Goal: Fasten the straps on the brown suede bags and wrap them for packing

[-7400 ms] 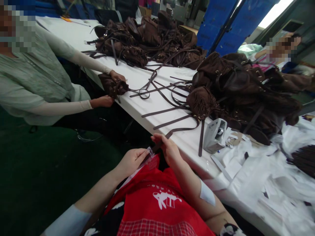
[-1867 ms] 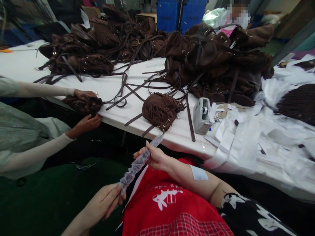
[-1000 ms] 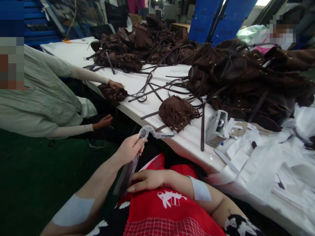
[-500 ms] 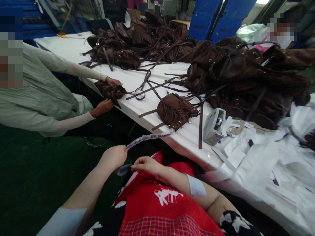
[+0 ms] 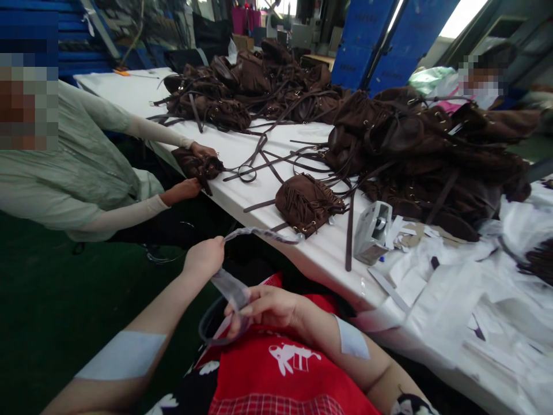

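My left hand (image 5: 204, 257) is closed around a brown strap in a clear plastic sleeve (image 5: 259, 233), which runs up to a fringed brown bag (image 5: 307, 203) on the white table (image 5: 322, 251). Below it, my right hand (image 5: 264, 306) pinches the loose end of the plastic sleeve (image 5: 228, 288), just above my red apron (image 5: 294, 369). A dark loop of strap hangs under that hand.
A co-worker in a pale green top (image 5: 78, 167) at the left handles another brown bag (image 5: 197, 164) at the table's edge. Heaps of brown bags (image 5: 415, 150) and loose straps cover the table. A grey tape dispenser (image 5: 372, 231) stands by white paper scraps (image 5: 453, 288).
My left hand has risen a little with the sleeved strap. My right hand has drawn lower toward my lap, pulling the plastic end taut. The co-worker's hands stay on their bag.
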`<state>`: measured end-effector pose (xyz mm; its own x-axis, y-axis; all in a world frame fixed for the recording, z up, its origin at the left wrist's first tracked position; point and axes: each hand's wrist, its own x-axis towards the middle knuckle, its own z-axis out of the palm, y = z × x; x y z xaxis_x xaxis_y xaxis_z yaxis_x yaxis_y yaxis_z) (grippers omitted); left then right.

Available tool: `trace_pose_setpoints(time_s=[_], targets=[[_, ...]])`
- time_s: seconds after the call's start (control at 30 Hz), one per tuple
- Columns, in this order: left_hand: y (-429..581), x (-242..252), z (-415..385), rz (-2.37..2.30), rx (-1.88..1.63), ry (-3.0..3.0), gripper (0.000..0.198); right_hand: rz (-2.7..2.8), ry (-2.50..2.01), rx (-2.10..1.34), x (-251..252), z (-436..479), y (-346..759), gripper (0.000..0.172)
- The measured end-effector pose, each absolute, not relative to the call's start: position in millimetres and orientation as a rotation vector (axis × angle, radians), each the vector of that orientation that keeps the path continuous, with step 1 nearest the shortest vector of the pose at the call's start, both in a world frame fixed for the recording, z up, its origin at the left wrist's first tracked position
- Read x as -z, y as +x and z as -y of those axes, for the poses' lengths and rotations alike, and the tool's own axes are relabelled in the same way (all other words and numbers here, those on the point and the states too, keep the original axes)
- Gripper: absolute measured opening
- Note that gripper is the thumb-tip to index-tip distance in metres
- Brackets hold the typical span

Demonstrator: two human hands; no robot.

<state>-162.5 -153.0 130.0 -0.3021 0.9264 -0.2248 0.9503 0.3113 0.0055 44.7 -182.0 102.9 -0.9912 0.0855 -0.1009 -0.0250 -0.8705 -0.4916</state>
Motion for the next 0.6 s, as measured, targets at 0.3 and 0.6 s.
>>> trace_pose_setpoints(time_s=[0.3,0.6], targets=[[-203.4,-97.0,125.5,-2.372,0.229,1.695,0.046,0.988,-0.280,-2.620,-142.7,137.9,164.4,0.039],[-150.4,-119.6,139.4,-2.261,-0.417,2.062,0.061,0.375,-0.587,-2.455,-158.9,129.3,162.4,0.027]])
